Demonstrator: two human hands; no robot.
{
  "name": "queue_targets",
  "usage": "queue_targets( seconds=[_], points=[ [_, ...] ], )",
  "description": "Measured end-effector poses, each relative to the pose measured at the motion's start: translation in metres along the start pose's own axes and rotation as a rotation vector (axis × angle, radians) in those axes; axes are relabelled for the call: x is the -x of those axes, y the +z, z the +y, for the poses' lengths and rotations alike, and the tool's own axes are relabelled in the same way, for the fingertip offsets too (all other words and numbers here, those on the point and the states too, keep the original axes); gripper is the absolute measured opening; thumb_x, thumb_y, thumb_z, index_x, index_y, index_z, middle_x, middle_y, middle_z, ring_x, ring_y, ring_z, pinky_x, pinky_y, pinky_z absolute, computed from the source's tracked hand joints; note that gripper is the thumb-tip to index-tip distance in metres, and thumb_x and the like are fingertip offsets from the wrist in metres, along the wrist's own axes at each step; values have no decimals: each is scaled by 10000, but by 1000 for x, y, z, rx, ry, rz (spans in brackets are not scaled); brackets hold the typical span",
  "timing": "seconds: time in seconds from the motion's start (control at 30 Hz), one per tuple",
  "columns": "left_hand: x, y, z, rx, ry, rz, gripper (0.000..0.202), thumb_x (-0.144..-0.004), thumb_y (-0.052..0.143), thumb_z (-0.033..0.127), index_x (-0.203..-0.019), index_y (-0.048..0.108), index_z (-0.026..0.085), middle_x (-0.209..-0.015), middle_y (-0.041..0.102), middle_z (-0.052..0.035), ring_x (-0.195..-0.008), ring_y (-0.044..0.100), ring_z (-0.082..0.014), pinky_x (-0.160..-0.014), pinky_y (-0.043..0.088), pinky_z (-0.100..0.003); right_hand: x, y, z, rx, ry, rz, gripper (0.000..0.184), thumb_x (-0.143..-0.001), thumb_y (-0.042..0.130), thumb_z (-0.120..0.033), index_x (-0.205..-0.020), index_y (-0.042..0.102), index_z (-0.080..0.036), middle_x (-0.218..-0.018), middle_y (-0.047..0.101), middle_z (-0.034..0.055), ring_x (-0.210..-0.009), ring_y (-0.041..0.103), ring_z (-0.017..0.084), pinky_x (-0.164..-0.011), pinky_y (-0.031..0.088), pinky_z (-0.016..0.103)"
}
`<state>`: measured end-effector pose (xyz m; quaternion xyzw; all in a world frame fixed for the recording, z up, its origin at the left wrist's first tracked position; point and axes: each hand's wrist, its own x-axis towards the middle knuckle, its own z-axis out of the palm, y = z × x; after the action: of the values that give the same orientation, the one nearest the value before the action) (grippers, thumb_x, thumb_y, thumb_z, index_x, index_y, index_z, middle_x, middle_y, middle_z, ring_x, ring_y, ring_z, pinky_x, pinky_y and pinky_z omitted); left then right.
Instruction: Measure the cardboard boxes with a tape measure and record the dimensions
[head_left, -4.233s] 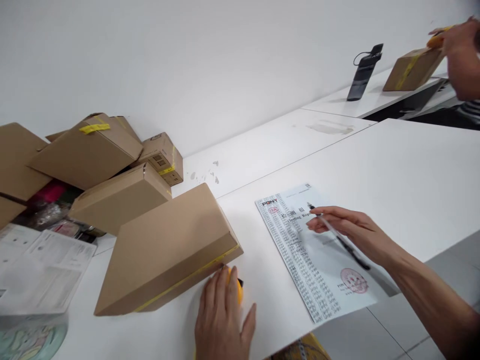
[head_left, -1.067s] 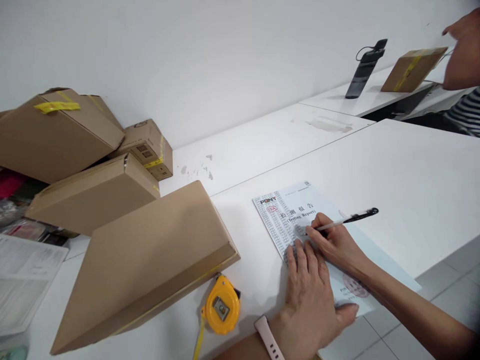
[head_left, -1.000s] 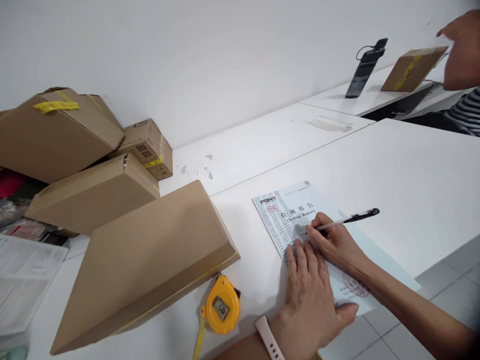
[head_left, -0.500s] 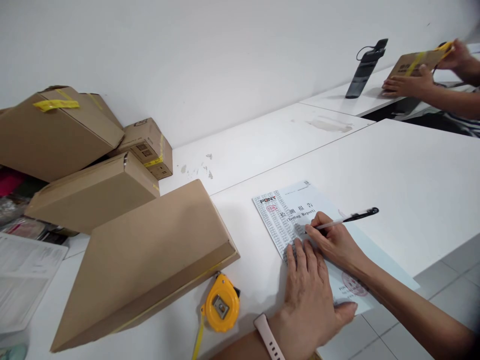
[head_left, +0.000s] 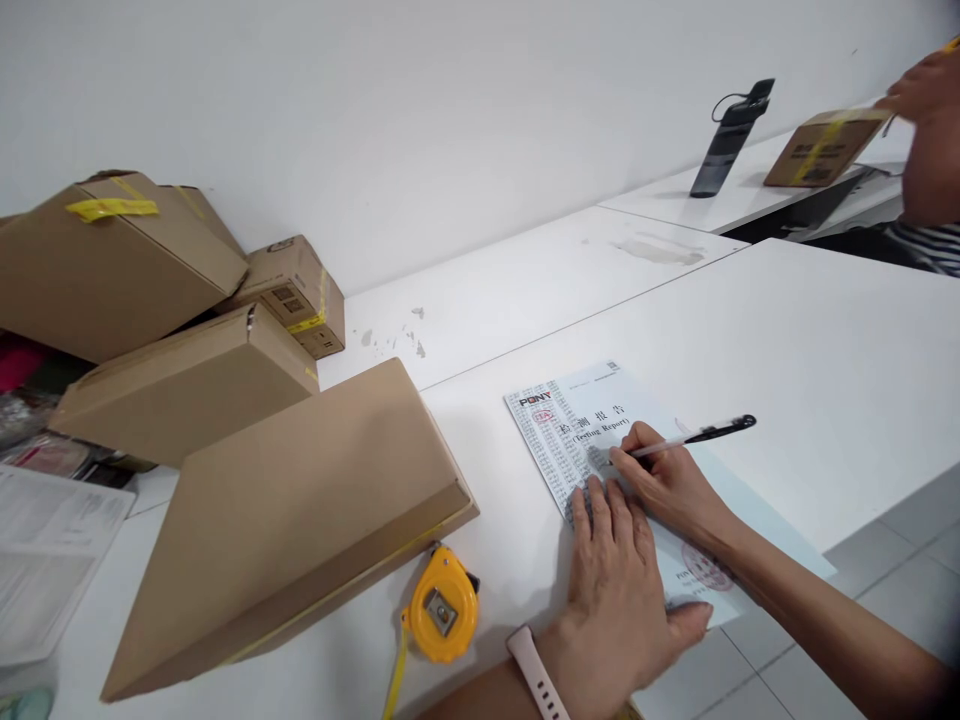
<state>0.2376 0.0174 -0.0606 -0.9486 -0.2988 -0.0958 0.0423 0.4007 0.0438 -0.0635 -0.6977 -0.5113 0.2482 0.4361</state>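
A pen [head_left: 694, 436] with a clear barrel and black cap end is pinched in my right hand [head_left: 675, 490], its tip down at the printed report [head_left: 585, 380]. My left hand [head_left: 619, 590] lies flat on the report's lower part, fingers stretched out, with a pale pink band [head_left: 535, 672] round the wrist. The cover reads "Testing Report" and bears a red round stamp, partly behind my right forearm. Left of my left hand sits a yellow tape measure [head_left: 444, 610] with some tape pulled out. Any writing under the pen tip is too small to see.
A large flat cardboard box [head_left: 300, 500] lies to the left, with several boxes [head_left: 112, 265] stacked behind it. Printed sheets [head_left: 56, 560] rest at far left. A dark bottle [head_left: 731, 140] stands back right, near a taped carton [head_left: 825, 150] and another person's hand [head_left: 922, 90].
My hands and the pen have barely moved. At the far right, the other person's hands have shifted up and away, and one no longer rests on the front of the carton.
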Motion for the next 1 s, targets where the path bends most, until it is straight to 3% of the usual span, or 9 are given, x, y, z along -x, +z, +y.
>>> queue_targets(
  seconds=[1.0],
  points=[
    [-1,0,0,7,0,7,996,-939,397,755,-1531,395,-46,-1575,458,-266,-1497,363,-405,-1234,322,-530,0,-1,-3,6,20,17,243,-911,579,-369,-729,468,-252,-567,404,-64,-522,357,130,-503,307,288]
  ],
)
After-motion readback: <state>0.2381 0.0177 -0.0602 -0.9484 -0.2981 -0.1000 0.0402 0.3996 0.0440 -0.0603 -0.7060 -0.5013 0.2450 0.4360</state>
